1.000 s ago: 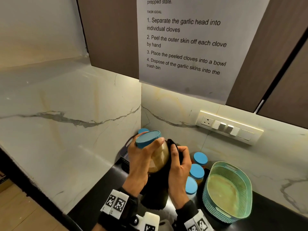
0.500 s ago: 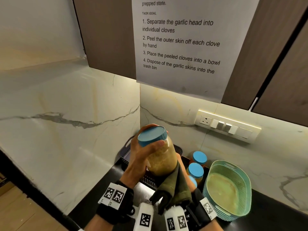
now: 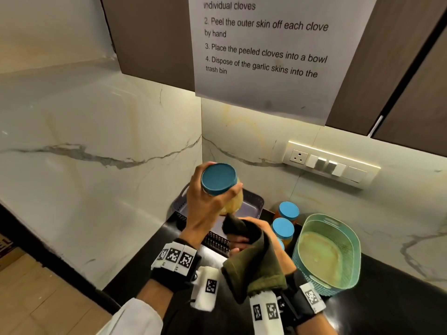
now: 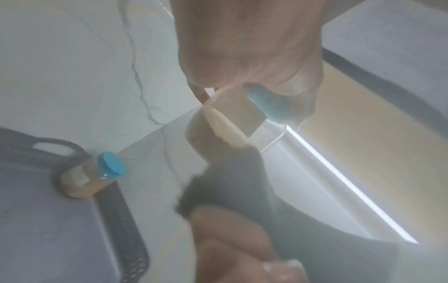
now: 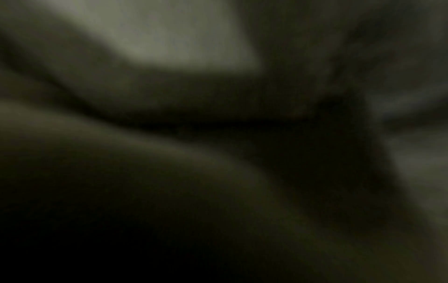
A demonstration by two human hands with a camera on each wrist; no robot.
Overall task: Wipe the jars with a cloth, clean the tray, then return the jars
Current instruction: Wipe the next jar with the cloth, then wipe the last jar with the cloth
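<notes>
We hold a jar [image 3: 233,199] up in the air with our left hand [image 3: 208,211], above the grey tray [image 3: 254,206]. The fingers of this hand are curled around the blue lid [image 3: 219,178], so the jar hangs tilted under it. Our right hand [image 3: 256,228] is under the jar and grips an olive green cloth [image 3: 256,264]; its fingers are closed on the cloth, and the top of the cloth touches the bottom of the jar. The right wrist view is dark and shows only blurred folds of the cloth [image 5: 218,172]. In the left wrist view a second jar [image 4: 89,178] stands in the corner of the tray. Three more jars [image 3: 287,211] with blue lids stand on the black counter [image 3: 387,298], between the tray and a green basket [image 3: 348,262]
</notes>
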